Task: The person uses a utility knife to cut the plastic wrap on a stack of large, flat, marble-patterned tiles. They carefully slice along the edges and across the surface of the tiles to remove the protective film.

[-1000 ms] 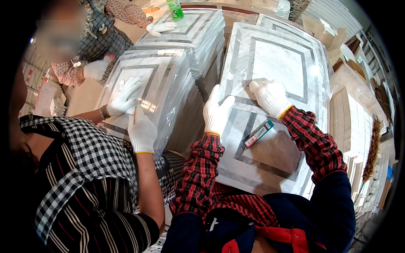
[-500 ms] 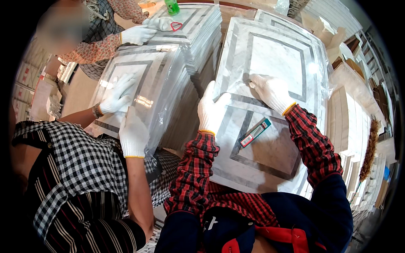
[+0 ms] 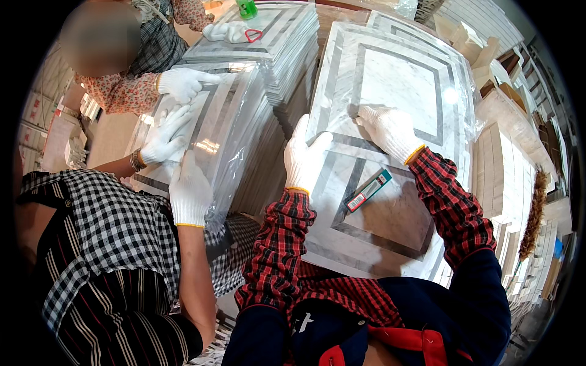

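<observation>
My left hand [image 3: 305, 155], in a white knit glove, rests at the left edge of a white marble panel [image 3: 406, 82] with grey inlaid bands. Its thumb stands apart from the straight fingers, and nothing shows in it. On the panel's middle, near a grey band, sits my gloved right hand [image 3: 389, 133]. Those fingers are curled together at the tips; what they hold, if anything, is too small to make out. A narrow teal box [image 3: 367, 190] lies slantwise on the panel between my forearms. Clear plastic film [image 3: 475, 125] shows along the panel's right edge.
Left of me stands a stack of similar panels [image 3: 244, 149] under clear film, with a co-worker's gloved hands [image 3: 163, 137] on it. Another person's gloved hand [image 3: 183, 84] reaches in. A green bottle [image 3: 246, 8] stands on the far stack; pale strips [image 3: 500, 177] lie right.
The far co-worker's gloved hand has moved nearer, onto the film-covered stack. My right hand has shifted very slightly left; my left hand has hardly moved.
</observation>
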Tool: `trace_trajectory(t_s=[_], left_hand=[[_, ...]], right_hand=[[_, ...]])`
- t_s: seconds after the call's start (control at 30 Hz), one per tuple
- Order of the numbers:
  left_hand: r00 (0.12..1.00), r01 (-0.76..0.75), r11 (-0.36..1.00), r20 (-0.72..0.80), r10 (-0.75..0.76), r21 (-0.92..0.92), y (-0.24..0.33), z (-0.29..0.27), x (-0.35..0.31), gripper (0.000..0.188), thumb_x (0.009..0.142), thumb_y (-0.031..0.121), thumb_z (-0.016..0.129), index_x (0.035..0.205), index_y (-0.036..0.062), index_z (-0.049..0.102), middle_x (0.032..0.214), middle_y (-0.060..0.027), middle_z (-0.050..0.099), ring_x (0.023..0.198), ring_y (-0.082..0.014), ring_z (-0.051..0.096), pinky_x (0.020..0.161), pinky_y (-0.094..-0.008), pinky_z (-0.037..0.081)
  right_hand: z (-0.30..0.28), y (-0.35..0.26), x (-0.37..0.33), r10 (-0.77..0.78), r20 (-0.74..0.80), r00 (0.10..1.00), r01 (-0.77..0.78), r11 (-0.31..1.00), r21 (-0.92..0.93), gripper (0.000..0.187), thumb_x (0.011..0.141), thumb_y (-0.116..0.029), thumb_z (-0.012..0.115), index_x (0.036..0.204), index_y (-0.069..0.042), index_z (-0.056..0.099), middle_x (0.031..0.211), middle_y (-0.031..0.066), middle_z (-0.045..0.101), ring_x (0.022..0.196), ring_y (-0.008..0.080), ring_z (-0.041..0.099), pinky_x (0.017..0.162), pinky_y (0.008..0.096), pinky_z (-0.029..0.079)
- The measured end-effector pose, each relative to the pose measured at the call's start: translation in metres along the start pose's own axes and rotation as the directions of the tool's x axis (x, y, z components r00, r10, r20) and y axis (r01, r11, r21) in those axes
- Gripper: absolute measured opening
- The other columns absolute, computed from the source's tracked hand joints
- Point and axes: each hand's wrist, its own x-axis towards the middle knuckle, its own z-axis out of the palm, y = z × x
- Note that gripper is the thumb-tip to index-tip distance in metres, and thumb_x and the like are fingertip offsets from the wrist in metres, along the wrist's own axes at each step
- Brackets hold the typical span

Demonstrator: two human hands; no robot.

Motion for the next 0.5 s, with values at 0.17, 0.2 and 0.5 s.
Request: trace_trajectory(t_s=[0.17, 0.2, 0.5], left_hand=[[1.0, -0.01, 0.999, -0.005, 0.01, -0.037, 0.0, -0.001, -0.004, 0.075, 0.085, 0.023, 0.079, 0.148, -0.0068, 0.05, 0.147, -0.0254, 0.058, 0.136, -0.0306, 0.057, 0.113, -0.0357, 0.043], [1.0, -0.013, 0.999, -0.007, 0.012, -0.032, 0.001, 0.0, -0.005, 0.075, 0.085, 0.023, 0.079, 0.148, -0.0068, 0.05, 0.147, -0.0253, 0.058, 0.136, -0.0305, 0.057, 0.113, -0.0357, 0.043], [0.996, -0.078, 0.996, -0.034, 0.077, -0.034, 0.0, 0.001, -0.009, 0.074, 0.086, 0.025, 0.079, 0.147, -0.0061, 0.052, 0.146, -0.0247, 0.059, 0.135, -0.0315, 0.058, 0.112, -0.0366, 0.043]], right_hand=[[-0.003, -0.004, -0.003, -0.03, -0.052, 0.998, 0.029, 1.0, -0.011, 0.024, 0.096, -0.031, 0.062, 0.086, -0.01, 0.069, 0.079, 0.0144, 0.072, 0.074, 0.0334, 0.073, 0.063, 0.0454, 0.057], [-0.002, -0.004, -0.004, -0.032, -0.055, 0.998, 0.031, 0.999, -0.024, 0.025, 0.096, -0.031, 0.062, 0.085, -0.01, 0.069, 0.078, 0.0144, 0.072, 0.074, 0.0331, 0.073, 0.063, 0.0455, 0.057], [-0.031, -0.031, -0.01, 0.035, 0.127, 0.991, -0.002, 0.968, -0.25, 0.014, 0.092, -0.02, 0.063, 0.103, -0.012, 0.067, 0.086, 0.0109, 0.074, 0.082, 0.0316, 0.075, 0.067, 0.0448, 0.058]])
